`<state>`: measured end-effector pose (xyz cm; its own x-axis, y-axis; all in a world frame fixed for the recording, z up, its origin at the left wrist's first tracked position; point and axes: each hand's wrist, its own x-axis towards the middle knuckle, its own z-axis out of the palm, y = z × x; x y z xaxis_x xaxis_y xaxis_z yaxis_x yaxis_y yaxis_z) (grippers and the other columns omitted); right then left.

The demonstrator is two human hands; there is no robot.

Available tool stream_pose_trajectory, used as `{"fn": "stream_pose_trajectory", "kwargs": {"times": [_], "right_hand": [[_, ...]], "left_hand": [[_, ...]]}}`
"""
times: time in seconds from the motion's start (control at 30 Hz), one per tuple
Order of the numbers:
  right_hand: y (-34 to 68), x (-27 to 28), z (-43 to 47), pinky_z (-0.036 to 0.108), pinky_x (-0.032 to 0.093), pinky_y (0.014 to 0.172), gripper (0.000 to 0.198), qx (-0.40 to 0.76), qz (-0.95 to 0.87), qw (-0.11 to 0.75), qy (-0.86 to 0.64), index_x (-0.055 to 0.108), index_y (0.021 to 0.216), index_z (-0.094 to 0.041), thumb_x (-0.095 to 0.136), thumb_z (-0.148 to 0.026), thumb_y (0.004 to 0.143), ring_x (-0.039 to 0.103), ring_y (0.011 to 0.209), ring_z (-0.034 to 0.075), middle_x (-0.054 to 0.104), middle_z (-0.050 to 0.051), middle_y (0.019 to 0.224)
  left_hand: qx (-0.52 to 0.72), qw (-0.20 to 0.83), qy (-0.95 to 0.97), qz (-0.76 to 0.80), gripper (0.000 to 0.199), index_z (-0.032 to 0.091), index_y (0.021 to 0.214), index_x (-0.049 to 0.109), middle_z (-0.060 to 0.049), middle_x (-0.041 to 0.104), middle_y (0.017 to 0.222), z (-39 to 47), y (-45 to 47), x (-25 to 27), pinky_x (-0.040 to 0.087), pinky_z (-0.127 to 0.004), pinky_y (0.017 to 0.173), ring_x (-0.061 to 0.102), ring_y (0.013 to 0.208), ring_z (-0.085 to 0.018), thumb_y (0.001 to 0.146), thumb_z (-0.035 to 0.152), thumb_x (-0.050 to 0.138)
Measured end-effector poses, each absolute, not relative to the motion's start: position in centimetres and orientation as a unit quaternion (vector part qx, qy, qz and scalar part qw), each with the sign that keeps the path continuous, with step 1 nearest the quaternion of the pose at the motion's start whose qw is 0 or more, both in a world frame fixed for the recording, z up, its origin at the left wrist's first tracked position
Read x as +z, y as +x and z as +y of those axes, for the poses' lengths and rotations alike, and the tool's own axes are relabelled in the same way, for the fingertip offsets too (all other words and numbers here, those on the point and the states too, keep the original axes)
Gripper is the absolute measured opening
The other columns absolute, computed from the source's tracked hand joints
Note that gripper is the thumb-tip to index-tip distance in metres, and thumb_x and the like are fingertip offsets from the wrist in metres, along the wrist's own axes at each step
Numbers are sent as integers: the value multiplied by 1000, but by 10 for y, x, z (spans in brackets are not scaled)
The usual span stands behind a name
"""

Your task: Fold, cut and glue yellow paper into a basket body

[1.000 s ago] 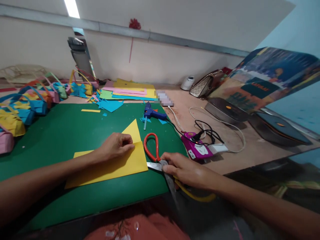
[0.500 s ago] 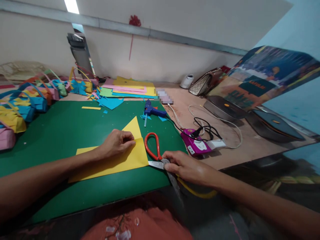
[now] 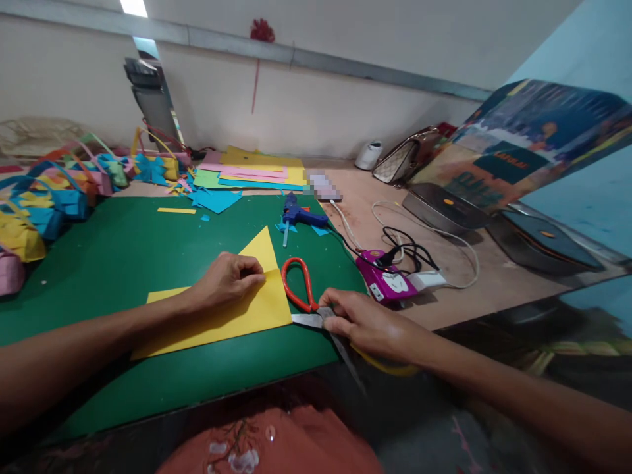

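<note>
A sheet of yellow paper [image 3: 261, 303] lies on the green board [image 3: 162, 388], with a pointed, folded corner standing out at its far edge. My left hand [image 3: 228, 283] rests on the sheet, fingers curled and pinched at the fold. Close to the sheet's right edge, my right hand [image 3: 368, 322] grips scissors [image 3: 309, 321] around their middle. Their blades are spread, one tip touching or almost touching the paper and the other pointing down past the board's edge. One red handle loop shows above. Below my right hand hangs a narrow yellow strip [image 3: 385, 365], partly hidden by it.
A blue glue gun [image 3: 301, 214] lies beyond the paper, wired to a purple power strip [image 3: 388, 280]. Coloured sheets [image 3: 266, 171] and scraps lie at the back. Several small paper baskets [image 3: 69, 201] line the left. Speakers [image 3: 444, 207] and a white cable stand right.
The view has shifted slightly. The yellow strip below my right hand shows less of its length. Both hands keep nearly the same place on the paper and scissors.
</note>
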<state>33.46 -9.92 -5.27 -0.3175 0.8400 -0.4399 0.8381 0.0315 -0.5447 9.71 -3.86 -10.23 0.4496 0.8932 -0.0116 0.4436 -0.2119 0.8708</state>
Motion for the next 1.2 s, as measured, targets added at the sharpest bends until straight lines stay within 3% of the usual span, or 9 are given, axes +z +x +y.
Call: {"fn": "stream_pose_trajectory", "kwargs": {"times": [0.67, 1.2], "right_hand": [[341, -53, -109, 23, 21, 49, 9, 386, -722, 28, -574, 57, 85, -18, 51, -19, 78, 37, 51, 10, 41, -7, 54], [341, -53, -139, 23, 26, 51, 7, 388, -698, 57, -600, 52, 86, -19, 50, -23, 81, 40, 53, 12, 49, -5, 59]], "left_hand": [[250, 439, 740, 444, 18, 15, 63, 56, 6, 43, 45, -43, 96, -102, 28, -17, 41, 38, 41, -7, 76, 23, 47], [239, 427, 746, 452, 20, 15, 63, 56, 4, 46, 47, -61, 96, -97, 28, -18, 41, 40, 42, -8, 77, 27, 47]]}}
